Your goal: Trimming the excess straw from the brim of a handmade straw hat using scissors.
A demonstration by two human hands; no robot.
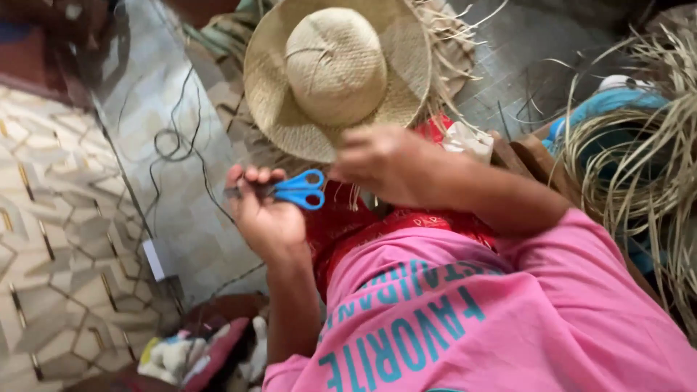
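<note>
Filling the upper middle of the frame is the woven straw hat (335,72), crown facing the camera, brim spread round it, with loose untrimmed straw ends fraying off its right edge toward the upper right. The right hand (388,163) is sitting at the brim's lower edge, fingers curled closed there and appearing to pinch the brim, though the exact contact is hidden behind the knuckles. Over at centre-left the left hand (265,210) is wrapping its fingers round a pair of blue-handled scissors (287,190), gripping them across the palm; their long axis is lying nearly level, handles pointing right toward the hat hand, the dark blades poking out left past the fingers. So the scissors are sitting just below and left of the brim, near it but not touching, and the left hand is the one carrying them while the right is the one nearer the hat. Along the right side, a big loose bundle of straw strips (639,152) is curling down the frame, with a blue object (602,105) partly buried behind it. In the lower left, a small white rectangular tag (155,260) is lying on the grey floor beside a thin dark cord (174,141), and soft toys (189,356) are bunching at the bottom edge.
</note>
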